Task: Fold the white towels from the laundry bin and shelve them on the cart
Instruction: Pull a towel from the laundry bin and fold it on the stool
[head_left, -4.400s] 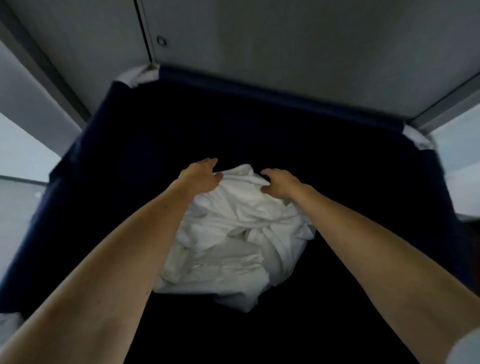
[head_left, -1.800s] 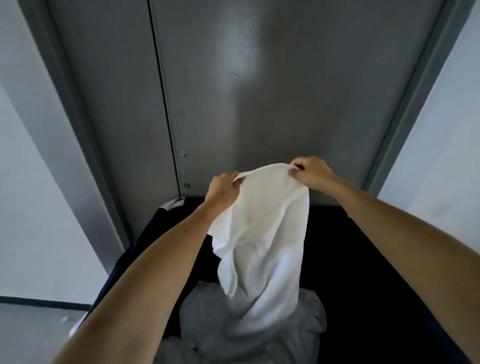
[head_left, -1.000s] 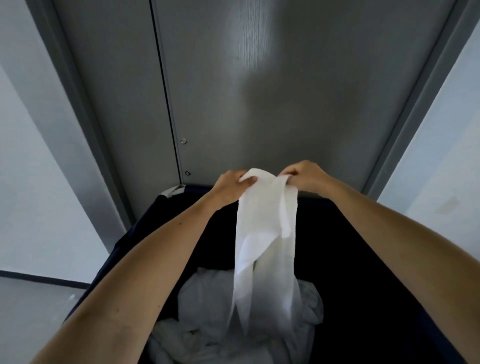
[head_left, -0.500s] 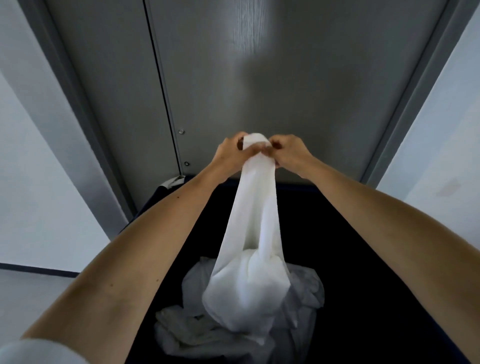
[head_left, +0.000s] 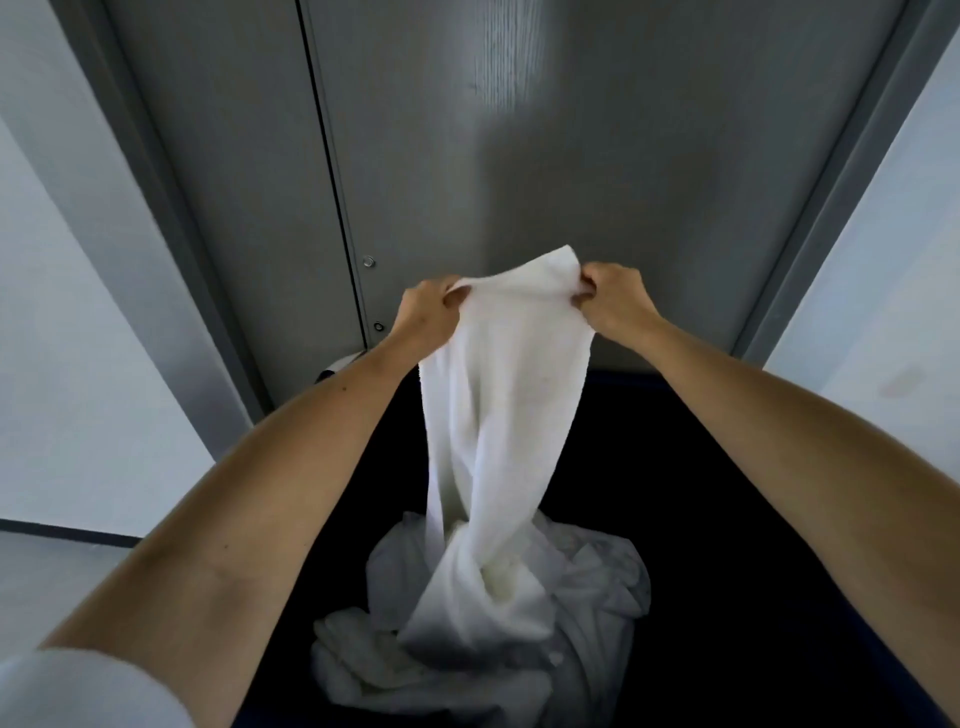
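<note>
A white towel hangs in front of me above the dark blue laundry bin. My left hand pinches its top edge on the left, and my right hand grips the top edge on the right. The edge is stretched between them. The towel's lower part is twisted and reaches down onto a heap of crumpled white towels at the bottom of the bin. The cart is not in view.
A grey double door stands straight behind the bin, with its frame on both sides. Pale walls flank the door at left and right. A strip of floor shows at the lower left.
My hands, which were together at the towel's top half a second ago, have moved apart, spreading the top edge. The hanging loop has dropped and the towel now trails twisted onto the heap.
</note>
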